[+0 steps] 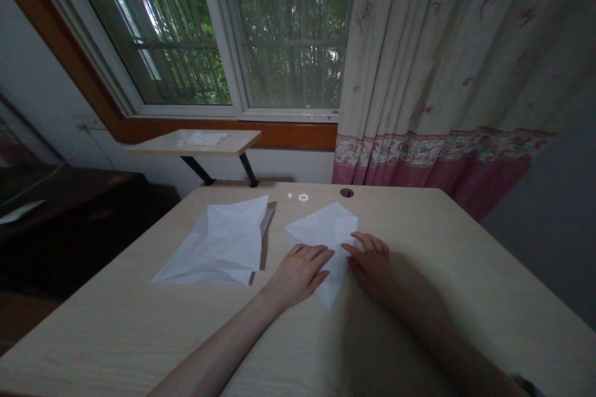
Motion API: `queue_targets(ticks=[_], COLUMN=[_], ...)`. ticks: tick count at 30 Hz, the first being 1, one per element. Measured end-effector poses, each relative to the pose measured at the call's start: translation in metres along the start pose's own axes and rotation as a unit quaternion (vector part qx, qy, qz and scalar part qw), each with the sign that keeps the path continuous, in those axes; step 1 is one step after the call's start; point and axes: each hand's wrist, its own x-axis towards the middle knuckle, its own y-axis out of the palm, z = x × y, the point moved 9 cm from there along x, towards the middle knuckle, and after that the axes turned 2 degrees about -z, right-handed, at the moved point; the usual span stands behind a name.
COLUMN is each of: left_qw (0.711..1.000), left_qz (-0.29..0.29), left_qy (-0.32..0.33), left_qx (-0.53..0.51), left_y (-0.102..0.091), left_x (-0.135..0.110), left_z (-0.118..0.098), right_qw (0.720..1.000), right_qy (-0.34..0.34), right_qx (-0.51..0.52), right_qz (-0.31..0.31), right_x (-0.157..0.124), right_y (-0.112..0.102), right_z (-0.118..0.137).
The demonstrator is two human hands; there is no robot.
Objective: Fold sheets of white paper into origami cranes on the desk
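Note:
A folded white paper sheet [323, 229] lies on the light wooden table [419, 298], pointed toward me. My left hand [298, 273] rests flat on its left part, fingers stretched out. My right hand [370, 260] presses on its right edge, fingers extended along the fold. A second, larger creased white paper [223, 242] lies to the left of my left hand, untouched.
A round cable hole [346, 193] sits at the table's far edge. A small wall shelf [195, 142] hangs below the window. A patterned curtain [442, 74] hangs at the right. Dark furniture [69, 223] stands to the left of the table.

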Motion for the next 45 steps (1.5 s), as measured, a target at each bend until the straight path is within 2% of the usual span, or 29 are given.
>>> queue_targets(ticks=[7, 13, 18, 29, 32, 39, 45], left_qw=[0.999, 0.999, 0.999, 0.999, 0.999, 0.999, 0.999], left_qz=[0.016, 0.021, 0.021, 0.028, 0.035, 0.044, 0.039], left_qy=[0.017, 0.004, -0.003, -0.005, -0.001, -0.006, -0.011], left_qx=[0.030, 0.034, 0.030, 0.020, 0.022, 0.023, 0.013], left_y=[0.004, 0.005, 0.007, 0.017, 0.019, 0.019, 0.019], left_x=[-0.001, -0.001, -0.001, -0.004, -0.004, -0.004, -0.004], left_z=[-0.004, -0.003, 0.000, 0.007, 0.008, 0.007, 0.009], right_qw=[1.000, 0.999, 0.999, 0.994, 0.990, 0.978, 0.970], right_qy=[0.002, 0.027, 0.022, 0.024, 0.043, 0.088, 0.118], right_qx=[-0.015, -0.022, -0.018, -0.060, -0.067, -0.014, 0.010], right_qz=[0.006, -0.015, -0.027, 0.094, 0.116, 0.188, 0.211], right_x=[0.000, 0.000, 0.001, 0.004, 0.002, 0.002, 0.004], right_y=[0.002, 0.001, -0.005, 0.004, 0.007, 0.012, 0.007], right_z=[-0.003, -0.011, -0.010, -0.010, -0.013, -0.017, -0.019])
